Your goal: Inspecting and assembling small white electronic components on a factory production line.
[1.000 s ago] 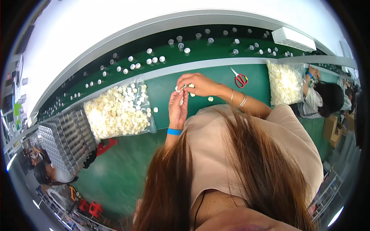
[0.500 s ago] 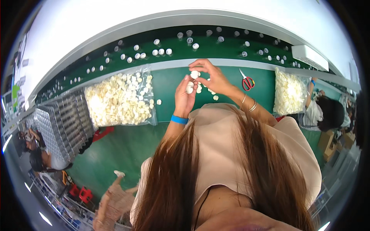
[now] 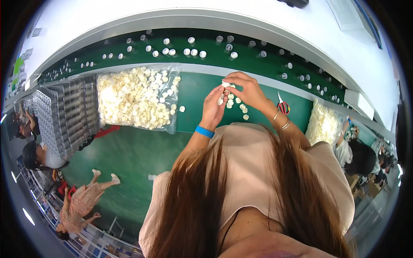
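Note:
Above the green bench top, my left hand (image 3: pixel 213 108) and my right hand (image 3: pixel 248 91) meet fingertip to fingertip. Between the right thumb and fingers is a small round white piece (image 3: pixel 226 84), which the left fingertips also reach. A second round white piece (image 3: pixel 220 101) rests against the left fingers, so that hand is closed around it. Fine detail of both pieces is too small to make out. Just beneath and right of my hands lie several loose cream-white round pieces (image 3: pixel 245 117) on the bench.
A clear bag of cream-white pieces (image 3: pixel 133 101) lies left, beside stacked clear trays (image 3: pixel 64 118). Red-handled scissors (image 3: pixel 283 106) and another filled bag (image 3: pixel 321 124) are right. Beyond a pale rail, small white-topped cups (image 3: pixel 193 52) stand on a green belt. Other people are at both sides.
The view has turned a little. My fingertips have come closer together around the upper white piece. The cups have shifted in view, and a person behind on the left has walked further left.

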The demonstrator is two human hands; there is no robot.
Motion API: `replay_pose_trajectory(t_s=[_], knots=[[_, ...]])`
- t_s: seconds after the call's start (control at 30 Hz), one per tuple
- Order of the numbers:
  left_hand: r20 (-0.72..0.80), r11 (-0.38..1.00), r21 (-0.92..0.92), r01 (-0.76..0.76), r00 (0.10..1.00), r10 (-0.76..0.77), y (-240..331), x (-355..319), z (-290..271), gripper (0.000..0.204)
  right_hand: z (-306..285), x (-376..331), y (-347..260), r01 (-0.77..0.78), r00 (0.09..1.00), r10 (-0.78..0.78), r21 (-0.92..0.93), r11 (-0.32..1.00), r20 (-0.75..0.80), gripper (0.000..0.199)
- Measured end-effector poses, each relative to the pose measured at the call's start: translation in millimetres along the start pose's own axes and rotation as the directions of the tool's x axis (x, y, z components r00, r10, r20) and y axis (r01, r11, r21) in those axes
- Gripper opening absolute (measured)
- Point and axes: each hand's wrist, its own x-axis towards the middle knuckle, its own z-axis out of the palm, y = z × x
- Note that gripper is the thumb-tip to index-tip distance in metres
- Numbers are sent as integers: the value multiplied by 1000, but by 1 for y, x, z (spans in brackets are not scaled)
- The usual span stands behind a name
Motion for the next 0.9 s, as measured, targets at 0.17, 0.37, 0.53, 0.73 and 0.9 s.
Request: replay_pose_trajectory(t_s=[0.17,0.37,0.53,0.73,0.9], knots=[[-90,999,-30,27,996,-29,5,4,-19,29,24,30,92,-347,924,346,22,937,-160,29],[-227,998,-57,4,974,-17,8,-9,-55,27,51,81,182,-301,942,230,-318,899,-243,25],[-294,994,-98,-47,956,16,12,-20,-74,27,69,96,203,-328,943,254,-473,818,-217,28],[-310,990,-121,-67,950,27,14,-22,-73,26,80,98,213,-290,954,205,-505,813,-218,30],[-307,992,-115,-45,952,8,14,-18,-68,27,90,97,231,-310,950,223,-575,757,-219,30]])
